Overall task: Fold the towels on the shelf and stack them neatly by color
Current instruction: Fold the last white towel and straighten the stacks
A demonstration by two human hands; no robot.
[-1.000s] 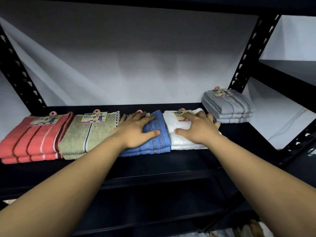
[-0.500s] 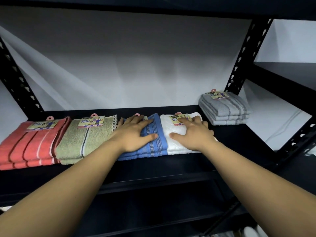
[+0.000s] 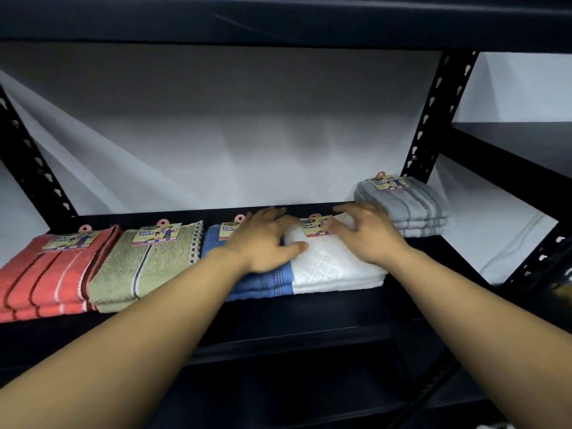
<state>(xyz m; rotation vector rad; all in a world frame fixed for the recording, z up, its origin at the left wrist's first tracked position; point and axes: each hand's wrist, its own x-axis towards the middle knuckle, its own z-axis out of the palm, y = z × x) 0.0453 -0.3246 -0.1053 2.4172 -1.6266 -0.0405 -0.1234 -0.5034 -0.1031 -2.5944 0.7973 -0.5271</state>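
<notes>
Shelf board [image 3: 309, 308]: dark, matt, smooth; material not certain. Upright posts [image 3: 433, 119]: black painted metal, punched with keyhole slots, slight sheen. Backdrop [image 3: 232, 134]: white cloth, matt, creased. Red towel [image 3: 46, 274]: terry cloth, soft nap, woven stripes. Green towel [image 3: 130, 270]: coarser looped terry. Blue towel [image 3: 263, 281]: terry with ribbed bands. White towel [image 3: 334, 267]: cloth with raised diamond weave. Grey towel [image 3: 411, 209]: terry, striped. Labels [image 3: 156, 233]: printed paper, faintly glossy, with pink plastic hang tabs.
</notes>
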